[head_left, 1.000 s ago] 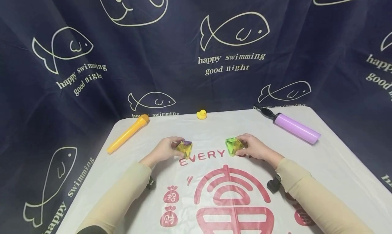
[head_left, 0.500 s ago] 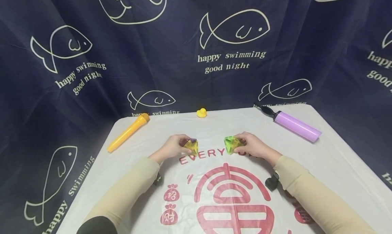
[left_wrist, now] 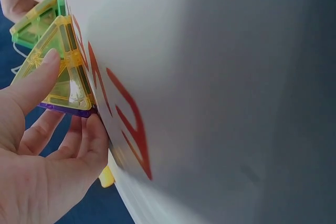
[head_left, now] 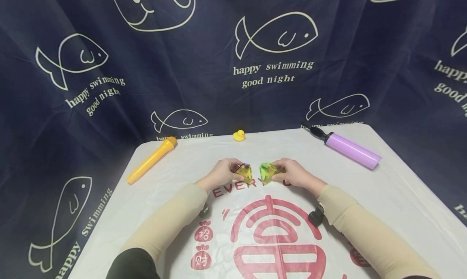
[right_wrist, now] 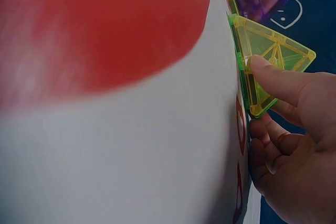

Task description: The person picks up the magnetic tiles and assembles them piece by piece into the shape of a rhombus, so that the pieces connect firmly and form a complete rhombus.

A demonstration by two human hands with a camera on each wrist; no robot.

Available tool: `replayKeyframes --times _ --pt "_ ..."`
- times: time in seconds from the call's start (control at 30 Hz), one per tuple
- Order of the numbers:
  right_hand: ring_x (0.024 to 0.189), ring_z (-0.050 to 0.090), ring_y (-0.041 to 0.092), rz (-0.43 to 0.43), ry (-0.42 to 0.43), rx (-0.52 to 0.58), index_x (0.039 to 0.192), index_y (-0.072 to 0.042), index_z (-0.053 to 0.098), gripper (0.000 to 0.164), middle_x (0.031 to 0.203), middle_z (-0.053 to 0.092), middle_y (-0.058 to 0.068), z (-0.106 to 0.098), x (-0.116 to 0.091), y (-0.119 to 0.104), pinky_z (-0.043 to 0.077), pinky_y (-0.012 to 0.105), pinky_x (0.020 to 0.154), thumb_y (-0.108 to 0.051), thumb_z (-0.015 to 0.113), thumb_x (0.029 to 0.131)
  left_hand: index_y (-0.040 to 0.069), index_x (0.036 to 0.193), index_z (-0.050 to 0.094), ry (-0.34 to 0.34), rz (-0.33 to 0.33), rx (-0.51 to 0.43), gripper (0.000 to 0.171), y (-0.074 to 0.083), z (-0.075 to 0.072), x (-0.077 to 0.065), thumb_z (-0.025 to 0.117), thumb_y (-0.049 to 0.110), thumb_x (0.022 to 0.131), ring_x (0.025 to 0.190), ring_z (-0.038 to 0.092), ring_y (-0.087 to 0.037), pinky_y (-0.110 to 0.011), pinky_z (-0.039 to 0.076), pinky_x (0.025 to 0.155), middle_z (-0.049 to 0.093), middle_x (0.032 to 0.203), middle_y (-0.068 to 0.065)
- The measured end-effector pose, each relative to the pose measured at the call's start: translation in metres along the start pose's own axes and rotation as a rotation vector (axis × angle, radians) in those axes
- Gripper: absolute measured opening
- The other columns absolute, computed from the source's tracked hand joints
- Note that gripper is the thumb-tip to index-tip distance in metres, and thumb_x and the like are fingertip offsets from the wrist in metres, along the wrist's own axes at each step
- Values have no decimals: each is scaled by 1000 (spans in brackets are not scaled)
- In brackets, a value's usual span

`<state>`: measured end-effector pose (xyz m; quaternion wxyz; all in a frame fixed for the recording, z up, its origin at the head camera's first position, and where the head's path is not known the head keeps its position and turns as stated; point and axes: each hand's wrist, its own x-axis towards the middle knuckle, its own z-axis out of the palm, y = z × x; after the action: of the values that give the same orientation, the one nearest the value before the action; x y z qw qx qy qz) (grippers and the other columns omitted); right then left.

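My left hand (head_left: 223, 171) pinches a small shape of see-through triangular magnetic tiles (head_left: 246, 174), yellow in front and purple behind. In the left wrist view the thumb lies on the yellow tile (left_wrist: 65, 86), with the fingers at the purple edge. Facing it, my right hand (head_left: 296, 173) grips a similar shape of yellow and green magnetic tiles (head_left: 266, 172). The right wrist view shows the thumb pressing on its yellow face (right_wrist: 286, 56) and the other fingers beneath. A narrow gap separates the two shapes in the head view, and both are close over the tabletop.
A yellow rubber duck (head_left: 239, 136) sits at the table's back edge. An orange toy microphone (head_left: 152, 160) lies at the left, and a purple hand pump (head_left: 352, 150) with a black nozzle at the right. The white tablecloth (head_left: 204, 149) has red print. A dark blue curtain (head_left: 204, 80) hangs behind.
My left hand has moved right with its yellow and purple tiles. The right hand has shifted slightly left with its tiles, so the gap between the two shapes has narrowed.
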<state>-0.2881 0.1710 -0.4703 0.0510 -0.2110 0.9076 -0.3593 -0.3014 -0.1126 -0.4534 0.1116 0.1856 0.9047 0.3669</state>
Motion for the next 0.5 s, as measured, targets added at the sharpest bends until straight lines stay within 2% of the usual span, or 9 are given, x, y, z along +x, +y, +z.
replayKeyframes --times 0.17,0.5 --pt "96 64 27 -9 4 -11 127 8 65 46 105 68 12 2 3 -2 52 49 89 -14 79 89 10 123 71 -3 11 9 44 7 4 4 87 17 82 103 66 -19 -38 51 97 71 110 -3" --pt "94 64 25 -8 2 -2 127 7 66 43 104 67 12 3 5 -3 53 48 88 -12 77 90 10 123 71 4 3 34 43 9 11 9 86 16 83 103 65 -19 -39 51 98 71 111 -4"
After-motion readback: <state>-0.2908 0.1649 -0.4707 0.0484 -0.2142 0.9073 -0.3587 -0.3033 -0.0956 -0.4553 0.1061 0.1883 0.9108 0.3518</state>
